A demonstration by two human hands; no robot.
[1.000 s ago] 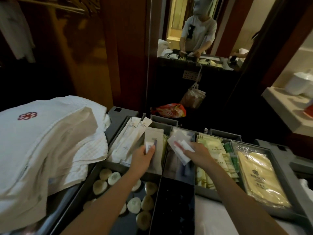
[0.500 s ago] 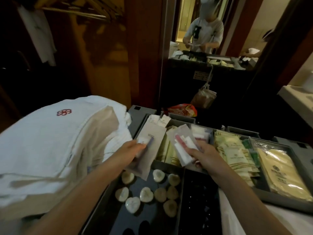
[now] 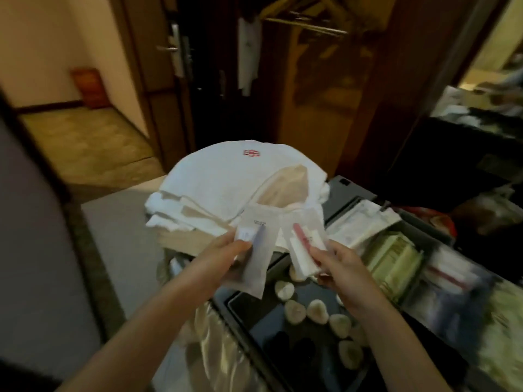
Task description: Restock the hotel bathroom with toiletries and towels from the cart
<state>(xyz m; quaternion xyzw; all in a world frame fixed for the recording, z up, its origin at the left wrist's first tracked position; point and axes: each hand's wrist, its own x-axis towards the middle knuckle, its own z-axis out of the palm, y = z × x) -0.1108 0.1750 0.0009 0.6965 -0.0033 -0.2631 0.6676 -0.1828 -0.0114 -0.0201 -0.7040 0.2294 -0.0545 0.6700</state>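
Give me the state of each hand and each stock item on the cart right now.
Left hand: grips flat white paper sachets, held in the air.
Right hand: pinches small white packets with a pink strip.
Folded white towels with red emblem: stacked, untouched.
Round pale soaps: loose in the dark plastic tray.

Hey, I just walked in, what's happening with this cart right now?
A person is at a housekeeping cart picking out toiletries. The left hand grips a flat white sachet, and the right hand pinches a few small packets, one with something pink inside. Both hands are above a dark tray of round soaps. A stack of folded white towels sits behind them, and yellow-green packets fill a compartment to the right.
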